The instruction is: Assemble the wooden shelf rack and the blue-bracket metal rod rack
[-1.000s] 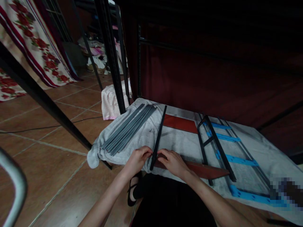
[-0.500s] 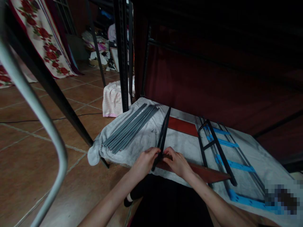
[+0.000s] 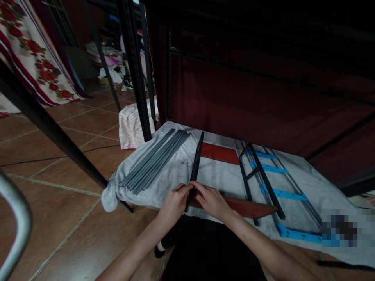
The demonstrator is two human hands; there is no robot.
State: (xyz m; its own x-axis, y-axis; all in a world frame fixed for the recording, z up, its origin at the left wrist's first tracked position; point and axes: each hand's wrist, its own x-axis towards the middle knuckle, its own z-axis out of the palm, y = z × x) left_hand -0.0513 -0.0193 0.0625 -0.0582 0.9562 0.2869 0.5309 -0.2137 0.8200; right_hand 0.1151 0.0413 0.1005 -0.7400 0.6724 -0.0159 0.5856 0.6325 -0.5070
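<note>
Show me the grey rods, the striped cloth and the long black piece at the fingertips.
Grey rods [image 3: 158,160]: head view, middle of the bundle.
Striped cloth [image 3: 132,128]: head view, middle of its visible side.
Long black piece [image 3: 197,160]: head view, partway along its length.

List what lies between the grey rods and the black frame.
In the head view: a black bar, the left hand and right hand at its near end, and two red panels, the near one reaching into the frame.

Dim overall; floor glare lower left; pixelated patch
</note>
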